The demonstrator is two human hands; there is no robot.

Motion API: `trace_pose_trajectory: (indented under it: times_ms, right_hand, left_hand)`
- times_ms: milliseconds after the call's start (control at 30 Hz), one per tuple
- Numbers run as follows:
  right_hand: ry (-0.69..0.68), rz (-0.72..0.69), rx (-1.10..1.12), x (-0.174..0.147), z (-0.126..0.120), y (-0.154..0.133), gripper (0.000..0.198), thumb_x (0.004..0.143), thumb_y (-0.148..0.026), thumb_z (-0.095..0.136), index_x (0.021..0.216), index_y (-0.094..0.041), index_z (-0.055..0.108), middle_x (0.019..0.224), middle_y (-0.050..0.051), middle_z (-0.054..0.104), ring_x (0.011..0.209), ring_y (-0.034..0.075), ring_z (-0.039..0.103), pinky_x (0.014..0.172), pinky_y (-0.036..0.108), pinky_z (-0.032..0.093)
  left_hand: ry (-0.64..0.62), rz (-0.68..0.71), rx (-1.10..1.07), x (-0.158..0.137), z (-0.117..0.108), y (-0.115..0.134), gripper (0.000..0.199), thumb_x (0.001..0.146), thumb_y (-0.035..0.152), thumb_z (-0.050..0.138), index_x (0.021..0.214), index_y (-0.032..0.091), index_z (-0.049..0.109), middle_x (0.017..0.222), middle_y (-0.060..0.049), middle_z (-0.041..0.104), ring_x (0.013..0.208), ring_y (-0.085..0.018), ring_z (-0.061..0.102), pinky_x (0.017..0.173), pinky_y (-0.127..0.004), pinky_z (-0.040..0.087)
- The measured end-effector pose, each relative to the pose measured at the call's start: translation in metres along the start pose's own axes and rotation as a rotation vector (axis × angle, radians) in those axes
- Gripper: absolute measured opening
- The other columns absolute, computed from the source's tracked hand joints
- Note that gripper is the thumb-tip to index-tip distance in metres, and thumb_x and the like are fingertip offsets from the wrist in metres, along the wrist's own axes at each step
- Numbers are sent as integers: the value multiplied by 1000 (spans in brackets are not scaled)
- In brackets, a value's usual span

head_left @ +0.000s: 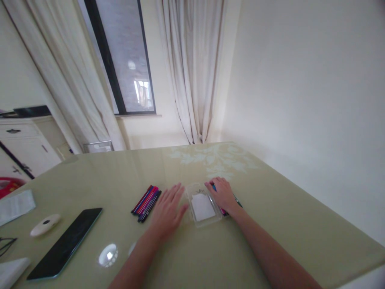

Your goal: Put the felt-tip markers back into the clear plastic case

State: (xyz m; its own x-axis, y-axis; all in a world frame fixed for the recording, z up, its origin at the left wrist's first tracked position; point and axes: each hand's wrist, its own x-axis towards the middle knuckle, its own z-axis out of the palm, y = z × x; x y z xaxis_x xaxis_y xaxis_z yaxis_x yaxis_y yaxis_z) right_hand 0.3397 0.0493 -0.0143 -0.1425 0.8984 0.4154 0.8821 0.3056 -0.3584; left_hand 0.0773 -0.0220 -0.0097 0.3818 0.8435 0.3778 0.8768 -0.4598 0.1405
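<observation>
A clear plastic case (194,218) with a white sheet (203,207) in it lies on the table between my hands. My left hand (169,206) is just left of the case, fingers stretched and apart, slightly blurred, with nothing in it. Beside its fingertips, a bundle of marker pens (147,202) in red, pink, purple and black lies on the table. My right hand (221,193) rests over the case's right side, fingers bent down over more pens. Blue, pink and green ends of those pens show around the hand; most of their length is hidden under it.
On the left of the table (120,172) lie a dark tablet (66,245), a white oval object (45,225), a folded pale cloth or packet (16,206) and a white box-like corner (12,273). A shiny round disc (108,255) sits near the front. A wall (300,100) borders the right.
</observation>
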Motion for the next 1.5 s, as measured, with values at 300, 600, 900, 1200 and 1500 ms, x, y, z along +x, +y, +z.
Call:
trace_pose_trajectory:
  times_ms: [300, 600, 900, 1200, 1500]
  right_hand:
    - [-25, 38, 77, 3, 3, 0, 37, 102, -46, 49, 84, -20, 68, 90, 8, 72, 89, 23, 61, 87, 36, 40]
    - [-36, 59, 69, 3, 0, -2, 35, 102, -45, 51, 85, -20, 68, 91, 7, 72, 92, 23, 62, 87, 34, 40]
    - [-52, 59, 39, 3, 2, 0, 33, 105, -39, 47, 87, -19, 66, 93, 7, 71, 95, 22, 61, 89, 33, 38]
    - [-69, 71, 44, 3, 3, 0, 29, 104, -37, 48, 89, -20, 65, 96, 7, 70, 96, 22, 62, 89, 33, 39]
    - [-74, 52, -3, 1, 6, 1, 22, 103, -34, 50, 96, -19, 65, 102, 8, 70, 99, 22, 61, 89, 33, 38]
  left_hand:
    - [-213, 174, -195, -13, 4, 32, 72, 93, 68, 54, 152, 28, 47, 164, -8, 38, 149, -31, 38, 124, -54, 28]
    - [-234, 161, -197, -10, 7, 30, 63, 96, 61, 52, 151, 29, 49, 164, -6, 38, 149, -29, 37, 124, -52, 28]
    - [-252, 153, -205, -10, 4, 30, 63, 97, 61, 52, 151, 30, 48, 165, -5, 37, 149, -29, 37, 124, -53, 28]
    - [-248, 154, -214, -10, 5, 30, 63, 97, 61, 52, 152, 30, 47, 165, -5, 36, 150, -29, 36, 124, -53, 28]
    - [-269, 140, -210, -10, 5, 30, 65, 96, 62, 52, 151, 29, 48, 165, -5, 36, 150, -29, 36, 124, -53, 29]
